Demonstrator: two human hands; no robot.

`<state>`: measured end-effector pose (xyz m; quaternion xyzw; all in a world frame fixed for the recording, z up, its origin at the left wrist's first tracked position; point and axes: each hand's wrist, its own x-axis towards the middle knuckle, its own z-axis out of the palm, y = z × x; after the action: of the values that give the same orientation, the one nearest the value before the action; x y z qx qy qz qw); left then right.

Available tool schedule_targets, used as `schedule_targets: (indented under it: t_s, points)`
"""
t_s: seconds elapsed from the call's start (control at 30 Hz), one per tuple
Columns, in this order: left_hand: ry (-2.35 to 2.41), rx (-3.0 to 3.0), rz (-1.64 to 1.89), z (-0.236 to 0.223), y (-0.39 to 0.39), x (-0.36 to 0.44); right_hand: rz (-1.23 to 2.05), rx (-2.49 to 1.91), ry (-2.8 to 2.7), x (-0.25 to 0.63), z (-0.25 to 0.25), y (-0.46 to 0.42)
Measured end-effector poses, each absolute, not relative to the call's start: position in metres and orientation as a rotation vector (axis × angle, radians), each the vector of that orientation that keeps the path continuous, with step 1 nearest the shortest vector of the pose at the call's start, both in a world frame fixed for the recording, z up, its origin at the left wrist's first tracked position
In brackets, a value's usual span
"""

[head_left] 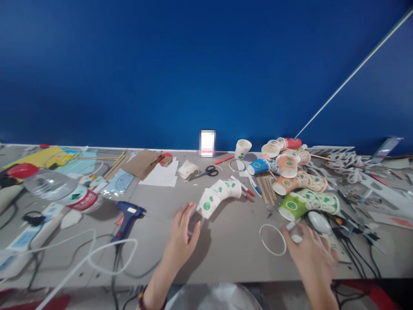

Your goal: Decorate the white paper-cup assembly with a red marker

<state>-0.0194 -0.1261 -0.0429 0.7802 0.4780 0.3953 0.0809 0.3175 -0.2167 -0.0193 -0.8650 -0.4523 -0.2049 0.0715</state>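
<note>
My left hand [180, 239] hovers at the lower left end of a curved chain of white paper cups [219, 196], printed with green and nested one into another. Its thumb and fingers are spread, with a gap between them and the cups. To the right, my right hand [311, 249] is low over the table, thumb and forefinger apart. Small white pieces [296, 237] show by those fingertips; I cannot make out what they are. A thin white ring [272, 240] lies just left of that hand.
Coloured paper-cup chains [308, 204] lie at right, near a white mouse [318, 221]. A single paper cup [242, 149], scissors [206, 172] and a lit phone [207, 143] are behind. At left are a blue glue gun [127, 221], plastic bottle [64, 189], power strip [35, 237] and loose cables.
</note>
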Motion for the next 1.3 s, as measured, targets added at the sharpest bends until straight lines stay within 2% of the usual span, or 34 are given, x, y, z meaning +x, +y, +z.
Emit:
schedule_targets:
  t_s: [0.17,0.27,0.43,0.63,0.83,0.97,1.13,1.3]
  points:
    - [1.412,2.334,1.154,-0.044,-0.126,-0.019,-0.627,-2.329,-1.390,0.316,-0.015,-0.205]
    - [1.411,2.315,1.157,-0.044,-0.126,-0.017,-0.372,-2.150,-1.660,0.311,-0.009,-0.171]
    - [1.371,2.359,1.149,-0.038,-0.128,-0.015,-0.008,-2.247,-1.979,0.299,0.004,-0.093]
    - [1.334,2.432,1.185,-0.030,-0.131,-0.012,0.165,-2.439,-2.164,0.288,0.006,-0.047]
    - [1.388,2.347,1.245,-0.032,-0.133,-0.013,0.149,-2.396,-2.007,0.295,-0.004,-0.048]
    - [1.395,2.255,1.253,-0.028,-0.135,-0.014,0.242,-2.208,-1.595,0.314,-0.001,-0.056]
    - [1.284,2.170,1.148,-0.012,-0.140,-0.011,0.660,-1.693,-1.183,0.299,0.010,-0.098]
    - [1.088,2.293,0.943,0.006,-0.151,0.001,1.191,-1.281,-1.329,0.226,0.013,-0.155]
